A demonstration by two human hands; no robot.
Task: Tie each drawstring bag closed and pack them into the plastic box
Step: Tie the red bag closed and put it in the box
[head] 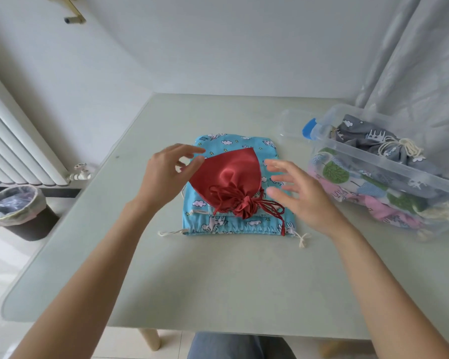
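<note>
Left hand (166,172): fingers loosely spread, holding nothing, hovering at the far left edge of the red satin drawstring bag (227,174); contact with the fabric cannot be told.

Red satin drawstring bag: mouth cinched and cord knotted at the near end, lying on top of the stack, so likely tied and ready for transfer.

Blue cloud-print drawstring bags (218,224): stacked flat at the centre of the counter (218,281), mouths toward the person with cream cord ends trailing at both near corners, not yet drawn shut. Orientation keeps the cords within easy reach for tying.

Right hand (296,187): fingers extended and relaxed, empty, just right of the red bag, apparently poised to gather it from that side.

Plastic box (389,167): at the right of the counter, lid off, already holding a grey tied bag (373,143) above pink and tree-print bags (347,182). Placement beside the right hand suits short transfers.
</note>
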